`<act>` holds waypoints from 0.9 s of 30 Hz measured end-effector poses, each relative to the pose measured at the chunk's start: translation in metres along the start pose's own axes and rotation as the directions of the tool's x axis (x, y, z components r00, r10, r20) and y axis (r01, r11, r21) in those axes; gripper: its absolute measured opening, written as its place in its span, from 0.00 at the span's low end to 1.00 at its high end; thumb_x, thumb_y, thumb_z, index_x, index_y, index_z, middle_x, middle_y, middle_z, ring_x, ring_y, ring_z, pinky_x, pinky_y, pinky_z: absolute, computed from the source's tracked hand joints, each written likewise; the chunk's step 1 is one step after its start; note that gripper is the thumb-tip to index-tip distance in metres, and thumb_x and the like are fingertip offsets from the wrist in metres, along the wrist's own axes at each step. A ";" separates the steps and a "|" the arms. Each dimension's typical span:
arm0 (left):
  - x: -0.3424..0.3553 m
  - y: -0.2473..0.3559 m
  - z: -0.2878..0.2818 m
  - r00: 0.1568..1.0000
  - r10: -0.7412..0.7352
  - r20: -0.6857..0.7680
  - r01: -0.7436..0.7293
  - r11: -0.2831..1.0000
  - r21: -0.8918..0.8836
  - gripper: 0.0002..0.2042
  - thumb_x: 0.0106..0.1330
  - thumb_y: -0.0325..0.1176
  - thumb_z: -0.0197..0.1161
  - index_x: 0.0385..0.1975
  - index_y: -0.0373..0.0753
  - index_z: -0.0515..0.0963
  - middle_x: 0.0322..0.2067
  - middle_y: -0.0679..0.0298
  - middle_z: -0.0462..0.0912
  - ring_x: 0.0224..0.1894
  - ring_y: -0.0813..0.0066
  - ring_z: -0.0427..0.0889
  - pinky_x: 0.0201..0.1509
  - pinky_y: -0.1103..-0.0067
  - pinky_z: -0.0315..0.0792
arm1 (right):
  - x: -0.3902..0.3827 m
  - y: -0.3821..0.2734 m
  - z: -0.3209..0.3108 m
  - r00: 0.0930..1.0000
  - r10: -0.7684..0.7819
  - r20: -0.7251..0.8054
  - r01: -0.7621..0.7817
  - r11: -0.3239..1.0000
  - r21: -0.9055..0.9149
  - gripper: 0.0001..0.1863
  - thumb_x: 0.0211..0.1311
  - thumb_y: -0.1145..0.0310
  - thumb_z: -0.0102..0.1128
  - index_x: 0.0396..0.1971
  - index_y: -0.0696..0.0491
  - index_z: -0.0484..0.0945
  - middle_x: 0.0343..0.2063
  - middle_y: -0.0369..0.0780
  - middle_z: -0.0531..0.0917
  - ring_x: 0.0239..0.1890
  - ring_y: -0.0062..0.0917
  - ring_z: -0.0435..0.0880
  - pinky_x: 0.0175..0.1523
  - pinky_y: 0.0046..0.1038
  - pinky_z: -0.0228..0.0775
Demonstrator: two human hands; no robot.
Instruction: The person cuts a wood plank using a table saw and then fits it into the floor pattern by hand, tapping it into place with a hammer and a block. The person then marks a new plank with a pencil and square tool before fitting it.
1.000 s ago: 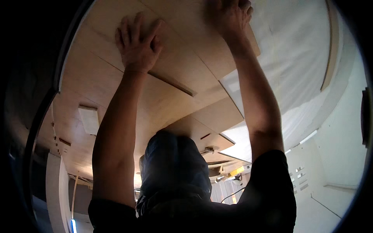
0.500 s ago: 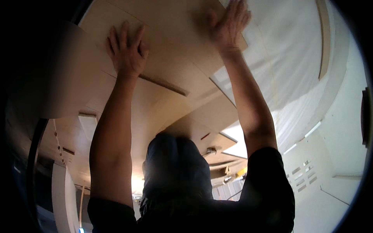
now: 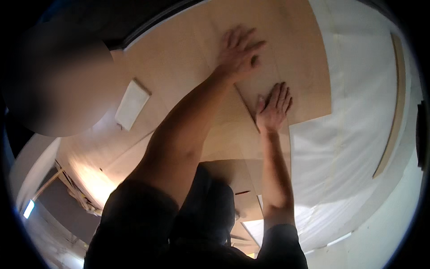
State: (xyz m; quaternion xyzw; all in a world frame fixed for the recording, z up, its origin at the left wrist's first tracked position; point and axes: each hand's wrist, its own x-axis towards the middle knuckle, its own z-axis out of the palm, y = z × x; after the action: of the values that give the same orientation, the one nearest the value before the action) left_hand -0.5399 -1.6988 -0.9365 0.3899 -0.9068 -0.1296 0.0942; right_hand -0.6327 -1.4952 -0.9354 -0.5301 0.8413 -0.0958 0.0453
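Observation:
Pale brown floor planks point(image 3: 179, 67) lie side by side before my knees. My left hand point(image 3: 238, 51) is over a plank near the far middle, its fingers spread and slightly blurred; whether it touches the surface I cannot tell. Nearer and to the right, my right hand point(image 3: 274, 110) lies flat on the end plank point(image 3: 304, 58), fingers stretched out. A dark narrow gap point(image 3: 246, 105) runs between planks, just left of my right hand. Neither hand holds anything.
White sheeting point(image 3: 349, 121) covers the floor to the right, with a long thin brown strip point(image 3: 396, 103) near the wall. A white rectangular block point(image 3: 133, 105) sits on the planks at left. A reddish pencil-like stick point(image 3: 242, 193) lies by my knee.
The view has turned, so the planks and sheeting sit differently. My left hand has come rightward, close to my right hand. My right hand appears lower in view, nearer to me.

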 end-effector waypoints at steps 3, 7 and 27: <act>-0.025 -0.017 -0.016 0.999 0.035 0.011 -0.032 0.979 -0.201 0.25 0.65 0.43 0.62 0.64 0.59 0.72 0.70 0.63 0.63 0.74 0.55 0.55 0.74 0.55 0.52 | 0.001 -0.001 -0.019 0.995 -0.097 0.002 0.097 0.995 0.038 0.31 0.73 0.54 0.46 0.67 0.60 0.62 0.69 0.52 0.63 0.71 0.48 0.61 0.73 0.50 0.49; -0.108 -0.102 -0.060 0.992 -0.060 0.111 0.092 0.945 -0.313 0.26 0.66 0.44 0.64 0.65 0.54 0.71 0.68 0.60 0.67 0.72 0.59 0.61 0.73 0.58 0.56 | -0.120 0.007 -0.069 0.984 0.101 0.149 -0.148 0.923 0.355 0.24 0.70 0.75 0.51 0.65 0.57 0.64 0.65 0.58 0.65 0.69 0.55 0.60 0.70 0.48 0.58; -0.618 -0.176 -0.216 0.678 -0.655 0.334 0.643 0.749 0.164 0.61 0.43 0.56 0.78 0.74 0.36 0.48 0.60 0.44 0.67 0.62 0.44 0.67 0.62 0.53 0.64 | -0.405 0.018 -0.092 0.535 0.314 0.784 -0.077 0.943 -0.325 0.20 0.64 0.69 0.49 0.57 0.53 0.72 0.52 0.46 0.79 0.53 0.43 0.80 0.55 0.38 0.77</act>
State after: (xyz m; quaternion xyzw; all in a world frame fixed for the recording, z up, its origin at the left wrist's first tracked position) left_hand 0.0578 -1.3985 -0.8291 0.6554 -0.7122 -0.2108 -0.1373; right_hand -0.4892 -1.1128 -0.8591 -0.4151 0.7800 0.2771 0.3776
